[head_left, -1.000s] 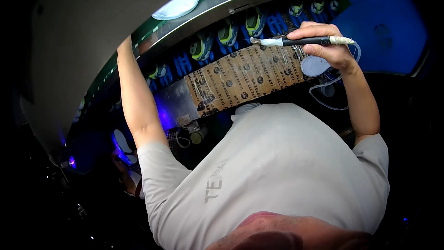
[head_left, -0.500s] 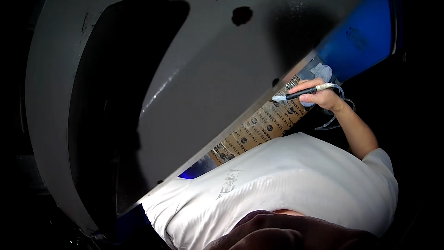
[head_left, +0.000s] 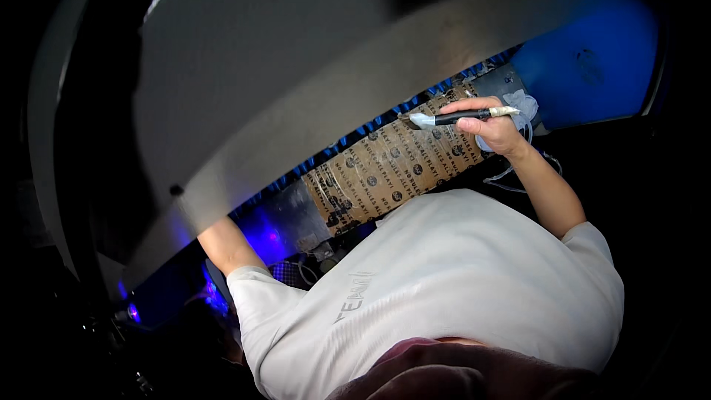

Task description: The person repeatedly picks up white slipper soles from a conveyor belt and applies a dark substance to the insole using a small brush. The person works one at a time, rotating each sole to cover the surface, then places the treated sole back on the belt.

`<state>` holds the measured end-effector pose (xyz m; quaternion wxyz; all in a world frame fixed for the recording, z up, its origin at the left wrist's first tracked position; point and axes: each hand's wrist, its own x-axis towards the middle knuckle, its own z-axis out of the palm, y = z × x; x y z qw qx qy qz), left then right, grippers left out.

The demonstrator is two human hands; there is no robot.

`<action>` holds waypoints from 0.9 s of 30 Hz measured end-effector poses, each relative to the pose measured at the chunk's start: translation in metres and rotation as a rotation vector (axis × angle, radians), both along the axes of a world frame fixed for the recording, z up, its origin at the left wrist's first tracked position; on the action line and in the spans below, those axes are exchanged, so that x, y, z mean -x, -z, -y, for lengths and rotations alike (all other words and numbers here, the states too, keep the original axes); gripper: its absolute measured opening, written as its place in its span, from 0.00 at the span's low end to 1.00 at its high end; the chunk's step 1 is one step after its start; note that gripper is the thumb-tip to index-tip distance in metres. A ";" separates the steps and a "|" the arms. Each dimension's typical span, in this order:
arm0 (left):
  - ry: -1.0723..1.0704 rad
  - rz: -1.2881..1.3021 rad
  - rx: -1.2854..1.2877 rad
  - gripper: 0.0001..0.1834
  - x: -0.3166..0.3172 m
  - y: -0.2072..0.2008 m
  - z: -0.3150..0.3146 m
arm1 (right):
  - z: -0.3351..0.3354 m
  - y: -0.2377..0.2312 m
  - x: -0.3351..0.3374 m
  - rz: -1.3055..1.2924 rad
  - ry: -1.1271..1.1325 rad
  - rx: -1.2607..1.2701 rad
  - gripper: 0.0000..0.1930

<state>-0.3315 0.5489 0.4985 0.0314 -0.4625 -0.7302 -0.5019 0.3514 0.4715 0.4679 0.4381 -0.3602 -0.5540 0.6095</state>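
My right hand (head_left: pixel 498 135) is closed around a brush-like tool (head_left: pixel 450 116) with a black handle and a pale blue wrapped head. Its narrow tip points left, just over a brown, printed, taped strip (head_left: pixel 396 159). From my left arm, only the forearm (head_left: pixel 228 243) shows clearly; it reaches up to the lower edge of a large grey panel (head_left: pixel 311 81). There the left hand is hidden or smeared, so its fingers cannot be read.
Beneath the panel's edge runs a row of blue-lit teeth or slots (head_left: pixel 361 132). A crumpled pale cloth (head_left: pixel 524 104) lies beyond my right hand, with a thin cord hanging near my wrist. A blue panel (head_left: pixel 592 67) stands at the right. Blue lights (head_left: pixel 133 312) glow at the lower left.
The grey panel's lower edge has moved up in view, uncovering more of the brown strip and the toothed row. My left forearm has come into sight. The right hand still grips the tool.
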 end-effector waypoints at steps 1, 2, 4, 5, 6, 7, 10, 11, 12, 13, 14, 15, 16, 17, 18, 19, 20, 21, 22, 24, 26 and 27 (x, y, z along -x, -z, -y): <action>0.059 0.160 -0.135 0.37 -0.008 -0.002 0.019 | 0.003 0.006 0.002 -0.102 -0.009 0.046 0.15; 0.153 0.371 -0.272 0.37 -0.023 -0.008 0.039 | 0.007 0.011 0.004 -0.208 -0.012 0.098 0.15; 0.280 0.850 -0.537 0.38 -0.059 -0.014 0.074 | 0.010 0.017 0.010 -0.391 -0.009 0.196 0.16; 0.231 1.011 -0.615 0.40 -0.086 -0.017 0.093 | 0.013 0.016 0.013 -0.440 0.003 0.222 0.16; 0.176 1.176 -0.711 0.43 -0.113 -0.016 0.110 | 0.019 0.016 0.017 -0.481 0.024 0.245 0.16; 0.184 1.287 -0.807 0.43 -0.124 -0.011 0.126 | 0.022 0.016 0.020 -0.517 0.009 0.251 0.17; 0.368 1.213 -0.751 0.34 -0.179 0.029 0.143 | 0.026 0.009 0.031 -0.571 -0.071 0.237 0.17; 0.739 1.196 -0.489 0.37 -0.212 0.043 0.152 | 0.029 0.006 0.033 -0.550 -0.072 0.241 0.16; 0.711 1.533 -0.485 0.41 -0.262 0.040 0.159 | 0.035 0.004 0.038 -0.497 -0.106 0.233 0.16; 0.581 1.518 -0.455 0.44 -0.295 0.050 0.167 | 0.043 0.000 0.044 -0.445 -0.139 0.223 0.16; 0.639 1.537 -0.371 0.46 -0.316 0.064 0.176 | 0.050 -0.004 0.054 -0.399 -0.167 0.211 0.16; 0.686 1.652 -0.308 0.46 -0.337 0.072 0.184 | 0.056 -0.009 0.064 -0.295 -0.175 0.128 0.13; 0.732 1.693 -0.255 0.46 -0.352 0.077 0.190 | 0.059 -0.016 0.074 -0.148 -0.166 0.036 0.12; 0.724 1.734 -0.183 0.45 -0.368 0.073 0.195 | 0.060 -0.021 0.081 -0.053 -0.187 -0.021 0.12; 0.711 1.771 -0.113 0.44 -0.379 0.068 0.198 | 0.058 -0.025 0.089 0.041 -0.214 -0.076 0.12; 0.768 1.746 -0.099 0.42 -0.378 0.081 0.199 | 0.057 -0.027 0.096 0.096 -0.203 -0.097 0.12; 0.820 1.719 -0.090 0.40 -0.377 0.093 0.202 | 0.055 -0.030 0.105 0.150 -0.199 -0.118 0.12; 0.879 1.708 -0.082 0.38 -0.381 0.091 0.199 | 0.051 -0.031 0.112 0.168 -0.179 -0.234 0.12; 0.882 1.719 -0.071 0.38 -0.386 0.087 0.198 | 0.048 -0.025 0.122 0.142 -0.089 -0.363 0.12; 0.891 1.666 -0.086 0.38 -0.392 0.076 0.193 | 0.037 -0.017 0.135 0.290 0.011 -0.757 0.13; 0.884 1.659 -0.066 0.38 -0.395 0.064 0.187 | 0.044 -0.024 0.139 0.435 -0.021 -0.943 0.14; 0.954 1.725 -0.154 0.37 -0.390 0.072 0.182 | 0.045 -0.026 0.138 0.364 -0.115 -0.928 0.14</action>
